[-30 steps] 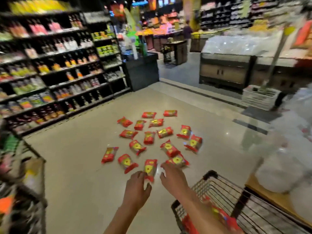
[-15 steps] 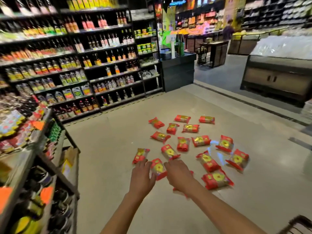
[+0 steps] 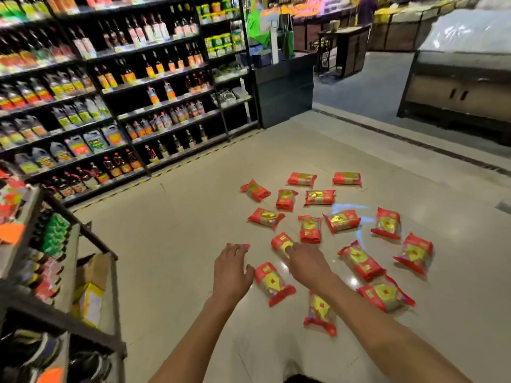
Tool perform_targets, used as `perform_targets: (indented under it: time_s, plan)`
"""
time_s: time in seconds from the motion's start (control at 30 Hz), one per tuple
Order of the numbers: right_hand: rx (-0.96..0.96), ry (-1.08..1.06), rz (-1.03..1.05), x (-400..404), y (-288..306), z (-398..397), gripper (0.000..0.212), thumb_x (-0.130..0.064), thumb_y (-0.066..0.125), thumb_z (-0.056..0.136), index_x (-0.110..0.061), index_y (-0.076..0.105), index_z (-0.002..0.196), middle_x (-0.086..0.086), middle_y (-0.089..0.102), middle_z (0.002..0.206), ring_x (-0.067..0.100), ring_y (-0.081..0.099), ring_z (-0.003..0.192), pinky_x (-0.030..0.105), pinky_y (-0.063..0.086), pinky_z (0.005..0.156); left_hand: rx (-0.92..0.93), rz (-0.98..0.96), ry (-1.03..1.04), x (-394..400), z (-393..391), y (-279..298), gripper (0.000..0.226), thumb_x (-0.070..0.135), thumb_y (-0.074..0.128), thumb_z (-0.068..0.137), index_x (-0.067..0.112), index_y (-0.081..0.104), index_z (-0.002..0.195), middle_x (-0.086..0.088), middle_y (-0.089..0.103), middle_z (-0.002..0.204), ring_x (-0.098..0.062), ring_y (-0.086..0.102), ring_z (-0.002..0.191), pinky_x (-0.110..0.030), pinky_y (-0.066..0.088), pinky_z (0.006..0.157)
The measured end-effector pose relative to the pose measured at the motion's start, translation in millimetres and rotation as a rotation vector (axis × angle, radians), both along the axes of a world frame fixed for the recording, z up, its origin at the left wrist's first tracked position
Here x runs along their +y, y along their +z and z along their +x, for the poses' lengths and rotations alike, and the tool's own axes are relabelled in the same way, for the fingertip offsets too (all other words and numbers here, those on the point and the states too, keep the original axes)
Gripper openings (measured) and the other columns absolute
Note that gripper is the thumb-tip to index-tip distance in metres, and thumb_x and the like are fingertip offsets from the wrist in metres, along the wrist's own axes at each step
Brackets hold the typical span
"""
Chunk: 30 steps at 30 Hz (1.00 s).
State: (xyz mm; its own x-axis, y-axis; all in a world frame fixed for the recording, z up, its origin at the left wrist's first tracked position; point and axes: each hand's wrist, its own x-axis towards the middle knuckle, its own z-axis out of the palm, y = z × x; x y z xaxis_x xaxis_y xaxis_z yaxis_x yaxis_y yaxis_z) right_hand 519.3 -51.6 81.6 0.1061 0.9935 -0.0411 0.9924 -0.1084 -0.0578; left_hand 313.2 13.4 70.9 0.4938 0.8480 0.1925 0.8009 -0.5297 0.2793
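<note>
Floor of pale, glossy stone in a shop, taken in from the head camera, looking forward and down. Found red-and-yellow packets strewn flat across it, more than a dozen, most lying apart from one another. Reached low over them with both bare arms. Held the left hand released, fingers straight and a little spread, grasping nothing; covered nearly all of a half-hidden packet with it, only a red edge showing past the fingertips; could not tell whether pressed on it or just above it. Stretched the right hand toward a second packet, forefinger laid over its near end, the rest of the fingers hidden behind the back of the hand, nothing seen gripped, so released too as far as could be told. Noted a third packet lying between the two hands, just beside the left thumb, and a fourth packet partly under the right forearm. Had, on the left, tall dark shelves crowded with bottles, and nearer, at the frame's edge, a low metal rack with a cardboard box on its lower tier. Made out beyond the packets a dark counter, and far off, blurred, a person standing.
</note>
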Motion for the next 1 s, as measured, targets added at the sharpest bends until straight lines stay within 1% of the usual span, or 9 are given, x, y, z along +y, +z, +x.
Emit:
perform_targets:
  time_s: [0.07, 0.17, 0.3, 0.4, 0.5, 0.63, 0.73, 0.83, 1.0]
  plan:
    - [0.05, -0.024, -0.036, 42.4, -4.4, 4.4, 0.025, -0.013, 0.078, 0.066, -0.009, 0.073, 0.09, 0.011, 0.07, 0.081, 0.033, 0.069, 0.073, 0.035, 0.052, 0.061, 0.018, -0.029, 0.0, 37.0, 0.7, 0.9, 0.049, 0.026, 0.073, 0.074, 0.014, 0.069, 0.121, -0.009, 0.071, 0.117, -0.034, 0.066, 0.108, -0.043, 0.054, 0.087]
    - [-0.001, -0.024, 0.012, 108.4, -13.6, 7.7, 0.026, -0.013, 0.083, 0.057, -0.012, 0.072, 0.081, 0.007, 0.068, 0.071, 0.029, 0.066, 0.061, 0.034, 0.051, 0.053, 0.002, -0.026, 0.013, 99.0, 1.8, 6.6, 0.048, 0.021, 0.076, 0.067, 0.018, 0.072, 0.115, -0.006, 0.073, 0.112, -0.031, 0.07, 0.103, -0.042, 0.056, 0.083]
    - [0.045, 0.003, -0.034, 181.5, -33.9, 3.9, 0.027, -0.025, 0.07, 0.084, -0.01, 0.068, 0.106, 0.013, 0.072, 0.093, 0.035, 0.069, 0.084, 0.041, 0.053, 0.073, 0.012, -0.089, 0.036, 182.6, 0.2, -7.4, 0.045, 0.029, 0.059, 0.079, 0.017, 0.068, 0.121, -0.007, 0.067, 0.123, -0.031, 0.061, 0.116, -0.043, 0.048, 0.096]
    - [0.063, 0.003, -0.049, 236.2, -44.4, 5.4, 0.032, -0.033, 0.062, 0.092, -0.012, 0.064, 0.117, 0.011, 0.07, 0.105, 0.033, 0.067, 0.096, 0.041, 0.049, 0.084, 0.03, -0.118, 0.018, 247.7, 2.1, -22.0, 0.052, 0.035, 0.046, 0.081, 0.013, 0.067, 0.124, -0.008, 0.066, 0.127, -0.033, 0.06, 0.119, -0.043, 0.045, 0.099]
    - [0.069, -0.035, -0.074, 291.5, -62.0, 13.6, 0.035, -0.033, 0.058, 0.095, -0.011, 0.062, 0.122, 0.011, 0.07, 0.111, 0.032, 0.065, 0.101, 0.04, 0.047, 0.089, 0.051, -0.181, -0.017, 316.8, -0.5, -43.0, 0.068, 0.045, 0.031, 0.077, 0.014, 0.065, 0.127, -0.007, 0.064, 0.132, -0.031, 0.058, 0.122, -0.043, 0.043, 0.101]
    - [0.136, -0.158, -0.163, 363.3, -93.5, 28.4, 0.045, -0.035, 0.053, 0.099, -0.01, 0.053, 0.136, 0.014, 0.063, 0.124, 0.035, 0.059, 0.116, 0.039, 0.044, 0.094, -0.022, -0.331, 0.057, 422.4, -10.9, -77.7, 0.055, 0.035, 0.045, 0.08, 0.012, 0.063, 0.127, -0.008, 0.06, 0.136, -0.031, 0.054, 0.127, -0.041, 0.042, 0.101]
    - [0.169, -0.313, -0.266, 399.2, -111.3, 36.6, 0.048, -0.041, 0.051, 0.099, -0.012, 0.051, 0.137, 0.013, 0.06, 0.13, 0.033, 0.058, 0.119, 0.037, 0.043, 0.095, -0.079, -0.346, 0.091, 492.0, -19.7, -103.2, 0.051, 0.038, 0.048, 0.082, 0.007, 0.066, 0.118, -0.011, 0.066, 0.123, -0.035, 0.062, 0.114, -0.042, 0.048, 0.092]
    - [0.227, -0.414, -0.341, 441.2, -133.1, 43.8, 0.051, -0.043, 0.05, 0.099, -0.012, 0.048, 0.139, 0.012, 0.06, 0.129, 0.032, 0.058, 0.119, 0.039, 0.041, 0.097, -0.019, -0.446, 0.081, 549.7, -18.2, -137.4, 0.05, 0.039, 0.049, 0.084, 0.006, 0.067, 0.116, -0.013, 0.068, 0.118, -0.037, 0.064, 0.106, -0.044, 0.05, 0.086]
    - [0.309, -0.488, -0.453, 498.9, -216.6, 48.0, 0.053, -0.045, 0.054, 0.098, -0.013, 0.046, 0.139, 0.013, 0.061, 0.125, 0.033, 0.057, 0.115, 0.038, 0.041, 0.094, 0.077, -0.692, 0.132, 605.7, 5.2, -238.4, 0.052, 0.036, 0.057, 0.086, 0.006, 0.061, 0.128, -0.013, 0.062, 0.13, -0.037, 0.058, 0.118, -0.046, 0.046, 0.095]
